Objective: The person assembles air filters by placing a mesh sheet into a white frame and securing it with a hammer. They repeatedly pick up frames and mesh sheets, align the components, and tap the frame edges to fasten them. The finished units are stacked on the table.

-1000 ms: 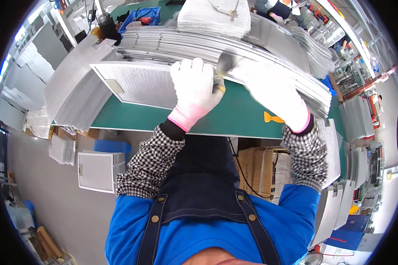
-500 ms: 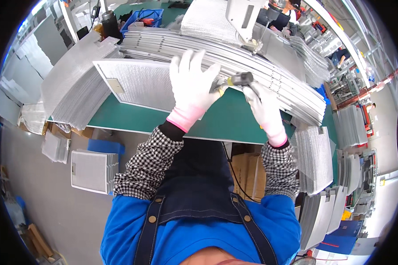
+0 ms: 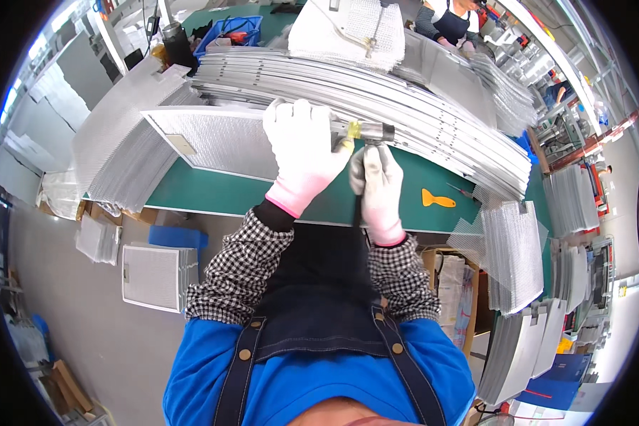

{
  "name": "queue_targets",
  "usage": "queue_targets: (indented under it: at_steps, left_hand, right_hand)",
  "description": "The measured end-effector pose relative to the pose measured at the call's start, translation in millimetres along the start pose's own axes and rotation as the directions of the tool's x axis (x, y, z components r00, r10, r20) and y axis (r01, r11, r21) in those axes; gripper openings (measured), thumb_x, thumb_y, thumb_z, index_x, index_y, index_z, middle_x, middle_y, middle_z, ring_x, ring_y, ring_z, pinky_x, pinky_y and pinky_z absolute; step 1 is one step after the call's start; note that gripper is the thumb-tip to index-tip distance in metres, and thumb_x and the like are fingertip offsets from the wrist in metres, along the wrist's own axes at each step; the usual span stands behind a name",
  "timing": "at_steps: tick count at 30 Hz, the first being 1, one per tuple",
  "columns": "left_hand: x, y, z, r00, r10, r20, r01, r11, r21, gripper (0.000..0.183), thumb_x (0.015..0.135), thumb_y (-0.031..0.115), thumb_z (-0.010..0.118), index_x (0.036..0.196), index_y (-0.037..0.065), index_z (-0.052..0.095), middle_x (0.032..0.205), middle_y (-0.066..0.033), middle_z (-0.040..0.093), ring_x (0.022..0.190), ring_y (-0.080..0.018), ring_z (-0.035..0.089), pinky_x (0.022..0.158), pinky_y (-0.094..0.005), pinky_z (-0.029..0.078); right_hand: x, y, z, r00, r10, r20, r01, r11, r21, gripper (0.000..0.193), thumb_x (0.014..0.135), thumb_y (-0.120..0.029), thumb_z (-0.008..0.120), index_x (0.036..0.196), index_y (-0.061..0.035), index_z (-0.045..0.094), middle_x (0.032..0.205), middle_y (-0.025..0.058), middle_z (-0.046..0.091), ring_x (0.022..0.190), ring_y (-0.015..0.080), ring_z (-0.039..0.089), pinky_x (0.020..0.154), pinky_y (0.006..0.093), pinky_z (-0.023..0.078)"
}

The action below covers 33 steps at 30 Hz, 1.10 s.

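Observation:
A silver-framed mesh panel (image 3: 224,142) leans tilted over the green bench, its right end under my left hand (image 3: 302,153). That hand wears a white glove with a pink cuff. Its fingers are bent together over the panel's frame, and the thumb points toward the mallet. My gloved right hand (image 3: 378,186) is closed round a mallet (image 3: 375,132). The mallet's head lies level, its yellow face toward my left hand and its black face to the right. Its dark handle hangs below my fist. The mallet's yellow end is close to my left thumb; I cannot tell whether it touches the frame.
Long metal strips (image 3: 433,121) are piled behind my hands. An orange scraper (image 3: 439,199) lies on the green bench (image 3: 220,190). Mesh sheets stand stacked at left (image 3: 124,135) and right (image 3: 511,248). A blue basket (image 3: 245,30) sits at the back; a co-worker (image 3: 451,21) stands beyond.
My right hand has moved left and nearer with the mallet, whose head has turned level. My left fingers, spread before, have closed over the panel frame. The orange scraper has come into view.

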<state>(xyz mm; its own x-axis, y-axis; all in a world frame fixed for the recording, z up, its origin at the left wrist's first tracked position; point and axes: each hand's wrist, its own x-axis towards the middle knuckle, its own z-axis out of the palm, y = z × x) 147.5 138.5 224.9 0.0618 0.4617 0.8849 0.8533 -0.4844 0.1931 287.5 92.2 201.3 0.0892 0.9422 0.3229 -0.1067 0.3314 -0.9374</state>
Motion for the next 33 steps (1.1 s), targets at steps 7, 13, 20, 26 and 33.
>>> queue_targets:
  at_steps: [7,13,20,26,33]
  left_hand:
    - [-4.4,7.9,-12.7,0.998,0.052,-0.037,-0.055,0.994,-0.095,0.033,0.069,0.030,0.084,0.088,0.017,0.061,0.086,-0.0054,0.053,0.092,-0.0295,0.052,0.098,-0.0508,0.036]
    - [-11.8,22.1,-23.3,0.998,0.069,0.002,-0.068,0.986,-0.149,0.030,0.069,0.033,0.082,0.084,0.016,0.062,0.084,-0.0075,0.053,0.090,-0.0310,0.053,0.099,-0.0542,0.038]
    - [-6.8,32.4,-10.6,0.993,0.104,0.059,-0.091,0.977,-0.192,0.029,0.072,0.036,0.083,0.086,0.019,0.064,0.084,-0.0039,0.052,0.091,-0.0296,0.052,0.100,-0.0531,0.036]
    - [2.0,33.2,-0.6,0.995,0.088,0.052,-0.075,0.973,-0.219,0.026,0.074,0.035,0.082,0.084,0.019,0.064,0.083,-0.0039,0.053,0.091,-0.0292,0.053,0.099,-0.0517,0.036]
    - [-4.8,30.7,20.0,0.994,-0.012,0.110,0.043,0.958,-0.282,0.036,0.069,0.029,0.081,0.103,0.020,0.072,0.106,-0.0066,0.061,0.105,-0.0329,0.054,0.102,-0.0536,0.037]
  right_hand:
    - [24.6,101.8,-179.0,0.998,0.019,-0.065,-0.068,0.316,-0.946,0.042,0.098,-0.016,0.056,0.139,-0.0095,0.055,0.106,0.0235,0.060,0.096,0.0398,0.062,0.084,0.0474,0.052]
    - [91.9,1.5,-147.2,0.981,-0.171,0.087,0.156,0.451,-0.879,0.041,0.093,-0.023,0.066,0.129,-0.0029,0.062,0.120,0.0219,0.061,0.107,0.0349,0.061,0.098,0.0436,0.048]
    - [232.2,-208.6,-16.7,0.801,-0.571,0.182,0.598,0.779,-0.188,0.032,0.094,-0.022,0.071,0.118,-0.0017,0.066,0.097,0.0006,0.069,0.086,0.0083,0.063,0.074,0.0236,0.048]
    - [211.8,-207.1,9.2,0.820,-0.539,0.192,0.539,0.840,0.059,0.022,0.093,-0.023,0.071,0.106,-0.0055,0.069,0.090,-0.0023,0.066,0.079,0.0066,0.061,0.069,0.0233,0.047]
    - [142.7,-220.8,36.2,0.902,-0.418,0.111,0.418,0.908,0.021,0.020,0.093,-0.028,0.070,0.094,-0.0087,0.065,0.079,-0.0047,0.058,0.069,0.0058,0.055,0.063,0.0218,0.044]
